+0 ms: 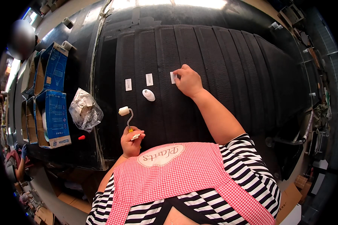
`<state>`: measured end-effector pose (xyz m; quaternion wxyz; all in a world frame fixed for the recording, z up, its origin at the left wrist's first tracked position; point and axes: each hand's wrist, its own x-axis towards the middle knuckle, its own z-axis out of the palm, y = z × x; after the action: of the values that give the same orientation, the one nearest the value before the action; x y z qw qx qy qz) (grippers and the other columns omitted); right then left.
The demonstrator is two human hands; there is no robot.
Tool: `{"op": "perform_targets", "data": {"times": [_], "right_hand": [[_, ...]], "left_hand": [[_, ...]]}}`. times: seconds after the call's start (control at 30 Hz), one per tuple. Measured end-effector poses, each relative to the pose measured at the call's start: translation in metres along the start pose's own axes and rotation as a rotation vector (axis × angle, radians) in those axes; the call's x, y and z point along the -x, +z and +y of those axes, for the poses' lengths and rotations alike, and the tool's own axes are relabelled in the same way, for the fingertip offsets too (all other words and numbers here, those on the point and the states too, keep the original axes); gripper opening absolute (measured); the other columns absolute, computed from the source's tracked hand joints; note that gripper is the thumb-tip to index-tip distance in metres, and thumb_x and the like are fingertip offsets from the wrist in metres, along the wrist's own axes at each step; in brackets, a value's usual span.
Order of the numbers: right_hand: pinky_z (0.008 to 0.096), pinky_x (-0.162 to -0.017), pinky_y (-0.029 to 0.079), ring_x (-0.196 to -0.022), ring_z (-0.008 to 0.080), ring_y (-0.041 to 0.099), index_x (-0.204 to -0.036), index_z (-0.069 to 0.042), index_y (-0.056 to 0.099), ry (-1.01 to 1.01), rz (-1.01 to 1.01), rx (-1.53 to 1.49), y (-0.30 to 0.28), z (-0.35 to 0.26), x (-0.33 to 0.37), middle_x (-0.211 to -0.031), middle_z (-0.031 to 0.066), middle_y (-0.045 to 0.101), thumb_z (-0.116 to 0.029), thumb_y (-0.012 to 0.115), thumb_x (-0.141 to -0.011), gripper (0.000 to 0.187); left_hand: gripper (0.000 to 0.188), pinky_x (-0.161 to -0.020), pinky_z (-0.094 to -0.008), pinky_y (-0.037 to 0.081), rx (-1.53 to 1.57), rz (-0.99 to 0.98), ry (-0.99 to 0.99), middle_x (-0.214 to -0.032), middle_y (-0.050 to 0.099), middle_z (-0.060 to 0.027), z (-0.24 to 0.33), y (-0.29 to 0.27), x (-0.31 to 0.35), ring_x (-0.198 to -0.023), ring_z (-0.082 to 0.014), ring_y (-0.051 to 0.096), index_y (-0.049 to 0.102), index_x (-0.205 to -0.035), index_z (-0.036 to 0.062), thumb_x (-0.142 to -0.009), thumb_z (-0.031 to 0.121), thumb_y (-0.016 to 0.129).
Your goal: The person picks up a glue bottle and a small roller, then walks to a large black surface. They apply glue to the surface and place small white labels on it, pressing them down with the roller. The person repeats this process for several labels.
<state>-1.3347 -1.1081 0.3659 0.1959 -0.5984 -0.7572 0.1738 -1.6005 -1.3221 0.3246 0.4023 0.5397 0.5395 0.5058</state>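
Observation:
My right hand (189,80) reaches over a black ribbed sheet (184,45), its fingertips closed on the edge of a white label (173,77) lying on or just above the surface. Left of it, two more white labels, a middle one (149,79) and a far-left one (128,84), lie flat on the sheet. Just below them rests a small white oval bottle (148,95) with a nozzle. Low and nearer to me, my left hand (131,144) grips a small paint roller (124,111) with a white head and bent wire. Small pale slips (136,137) also stick out of its fingers.
Open blue cardboard boxes (54,116) stand at the left, beside a crumpled clear plastic bag (85,110) and a small red cap (82,137). White rolls (67,45) lie farther back. A metal bar (293,141) juts in at the right. Another person's gloved hand (24,151) shows at far left.

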Motion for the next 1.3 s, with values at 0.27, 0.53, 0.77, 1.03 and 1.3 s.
{"op": "perform_targets", "data": {"times": [0.27,0.53,0.77,1.03,1.3], "right_hand": [[0.0259,-0.053,0.044,-0.058,0.0116,0.054,-0.090,-0.005,0.062,-0.114,0.409,-0.561,-0.026,-0.027,0.080,-0.074,0.0030,0.053,0.005,0.066,-0.078,0.016],[0.0344,-0.083,0.055,-0.090,0.0247,0.071,-0.121,-0.004,0.036,-0.220,-0.065,-0.908,0.010,-0.058,0.179,-0.101,0.0150,0.064,-0.016,0.078,-0.082,0.059],[0.0254,-0.067,0.052,-0.073,0.0098,0.061,-0.143,-0.007,0.033,-0.018,0.020,-0.787,0.000,-0.040,0.192,-0.101,0.0083,0.061,-0.005,0.060,-0.095,0.055],[0.0263,-0.062,0.050,-0.065,0.0108,0.059,-0.145,-0.010,0.044,0.106,0.045,-0.624,-0.009,-0.027,0.124,-0.081,0.0060,0.065,-0.007,0.052,-0.095,0.050],[0.0452,-0.084,0.052,-0.095,0.0403,0.067,-0.135,-0.009,0.054,0.206,-0.029,-0.431,-0.005,-0.023,0.093,-0.102,0.0239,0.068,-0.016,0.053,-0.089,0.046]], "left_hand": [[0.016,-0.068,-0.0269,0.047,0.102,-0.158,0.134,-0.102,0.062,-0.0092,0.032,-0.002,-0.008,-0.081,-0.0152,0.060,0.075,-0.091,0.0036,-0.082,0.016,0.080],[0.015,-0.095,-0.0343,0.048,0.701,-0.562,-0.341,-0.133,0.053,-0.0098,0.079,0.068,-0.047,-0.111,-0.0204,0.058,0.073,-0.097,0.0030,-0.093,0.016,0.067],[0.019,-0.103,-0.0349,0.045,0.784,-0.530,-0.449,-0.153,0.038,-0.0097,0.064,0.099,-0.051,-0.125,-0.0201,0.052,0.072,-0.100,-0.0005,-0.091,0.017,0.069],[0.009,-0.074,-0.0261,0.054,0.440,-0.659,-0.458,-0.092,0.070,-0.0065,0.024,0.077,-0.051,-0.080,-0.0133,0.065,0.072,-0.096,-0.0006,-0.088,0.003,0.070],[0.006,-0.074,-0.0282,0.056,0.451,-0.711,-0.408,-0.091,0.067,-0.0094,0.022,0.074,-0.054,-0.080,-0.0170,0.067,0.072,-0.092,-0.0026,-0.088,-0.001,0.067]]}}
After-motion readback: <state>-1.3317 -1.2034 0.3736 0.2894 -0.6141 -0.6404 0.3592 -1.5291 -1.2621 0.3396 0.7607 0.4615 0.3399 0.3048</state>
